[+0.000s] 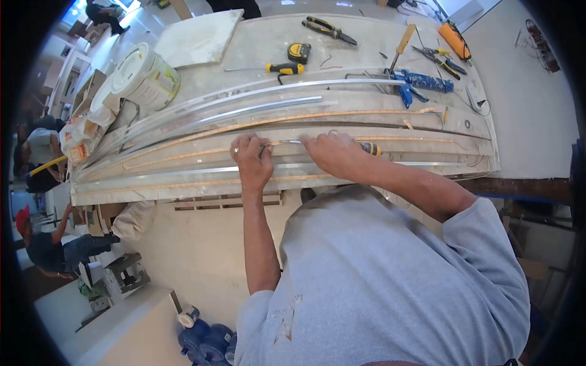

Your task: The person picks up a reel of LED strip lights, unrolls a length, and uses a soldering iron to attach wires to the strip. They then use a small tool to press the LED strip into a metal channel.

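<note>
My left hand (251, 160) is closed, with thumb and fingers pinched on a thin orange LED strip (201, 151) that runs lengthwise along the table. Just right of it, my right hand (337, 155) is closed around what looks like a screwdriver (371, 148). Its yellow and black end sticks out behind the palm, and a slim silver part shows between the two hands. My fingers hide where it meets the strip. Parallel to this strip lie another orange strip (244, 127) farther back and a bright aluminium profile (207, 171) nearer my body.
Across the worktable (360, 58) lie pliers (329, 29), a tape measure (299, 52), another screwdriver (285, 68), a blue caulking gun (421, 81) and wire cutters (439, 61). A white bucket (146, 76) stands at the back left. Another person (61, 244) is off to the left.
</note>
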Tool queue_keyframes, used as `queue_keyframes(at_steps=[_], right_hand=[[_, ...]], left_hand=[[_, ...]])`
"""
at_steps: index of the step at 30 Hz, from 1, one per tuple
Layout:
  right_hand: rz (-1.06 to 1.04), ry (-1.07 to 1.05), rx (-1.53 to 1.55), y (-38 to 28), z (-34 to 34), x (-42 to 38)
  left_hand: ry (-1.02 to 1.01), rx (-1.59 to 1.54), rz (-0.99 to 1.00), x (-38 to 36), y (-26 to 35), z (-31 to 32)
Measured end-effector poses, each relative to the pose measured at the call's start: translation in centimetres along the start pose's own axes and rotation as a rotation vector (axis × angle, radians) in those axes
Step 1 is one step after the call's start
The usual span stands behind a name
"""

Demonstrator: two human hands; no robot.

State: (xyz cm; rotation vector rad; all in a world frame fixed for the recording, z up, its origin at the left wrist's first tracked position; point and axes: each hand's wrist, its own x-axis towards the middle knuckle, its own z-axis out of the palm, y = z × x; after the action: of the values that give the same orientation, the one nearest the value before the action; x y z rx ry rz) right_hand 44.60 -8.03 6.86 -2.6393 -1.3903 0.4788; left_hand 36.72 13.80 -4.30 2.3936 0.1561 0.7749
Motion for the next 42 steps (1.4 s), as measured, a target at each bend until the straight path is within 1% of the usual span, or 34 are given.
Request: queue_keyframes(at_steps=[6,10,13,15,16,18,23,27,29,32,34,37,39,40,41,42], right_hand=[[0.037,0.030,-0.114,1.2,1.9,-1.4],[0.027,0.038,-0.143,1.7,1.7,-1.7],[0.065,-0.014,-0.096,0.5,0.9,-1.2],[0.164,-0.096,-0.041,0.0,0.4,-0.8],[0.174,-0.087,-0.043,0.3,0.3,-1.0],[0.072,-0.045,-0.067,0.9,0.3,-1.4],[0.121,-0.087,-0.109,2.6,0.5,-3.9],[0.136,-0.075,-0.123,3.5,1.0,-4.1],[0.138,-0.073,-0.116,3.4,1.0,-4.1],[0.138,-0.083,-0.104,3.4,0.8,-4.1],[0.133,-0.094,-0.100,3.1,0.2,-3.8],[0.184,-0.139,-0.095,2.5,-0.2,-3.6],[0.114,-0.110,-0.078,3.4,-0.1,-3.5],[0.121,-0.100,-0.085,4.1,0.1,-3.5],[0.066,-0.084,-0.103,4.8,0.6,-3.6],[0.009,-0.073,-0.117,5.3,1.0,-4.0]], left_hand=[[0.009,-0.008,-0.009,-0.4,-0.2,0.3],[0.004,-0.015,-0.018,-0.2,0.0,0.2],[-0.017,-0.012,-0.024,-0.2,-0.2,0.1],[-0.046,-0.016,-0.018,-0.4,-0.1,0.0],[-0.043,0.002,-0.031,-0.4,0.0,0.0],[-0.037,0.013,-0.030,-0.3,0.1,0.0],[-0.051,0.032,-0.039,-0.5,-0.4,0.2],[-0.064,0.040,-0.050,-0.5,-0.1,0.0],[-0.160,0.049,-0.050,0.0,1.6,-0.7],[-0.194,0.117,-0.081,0.2,3.3,0.3],[-0.195,0.114,-0.092,0.3,2.9,1.0],[-0.224,0.148,-0.126,-0.2,3.1,1.1],[-0.227,0.177,-0.132,0.5,3.7,1.4],[-0.231,0.159,-0.089,0.4,4.2,1.6],[-0.238,0.140,-0.050,0.4,5.1,1.8],[-0.202,0.090,-0.020,0.2,6.2,2.3]])
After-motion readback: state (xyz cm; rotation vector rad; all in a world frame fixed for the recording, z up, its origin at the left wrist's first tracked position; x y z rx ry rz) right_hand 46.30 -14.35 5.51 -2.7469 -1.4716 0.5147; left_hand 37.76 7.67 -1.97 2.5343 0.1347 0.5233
